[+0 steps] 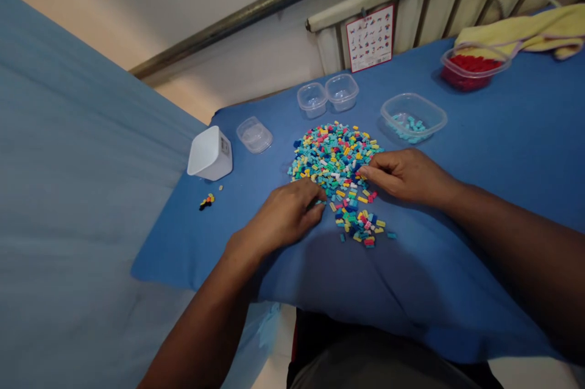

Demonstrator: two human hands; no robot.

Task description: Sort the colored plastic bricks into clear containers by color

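A heap of small plastic bricks (336, 157) in teal, yellow, pink, white and blue lies on a blue cloth (503, 151). My left hand (286, 212) rests at the heap's near left edge, fingers curled, tips pinched at a teal piece. My right hand (402, 174) lies at the heap's right side, fingers bent and tips pressed among the bricks. What either hand holds is too small to name.
A clear tub with teal bricks (414, 117), a tub of red bricks (473, 66), two clear small tubs (326, 95), a clear lid (255, 134), a white box (210, 154), a few stray bricks (207, 200), an instruction card (370, 38), a yellow towel (530, 32).
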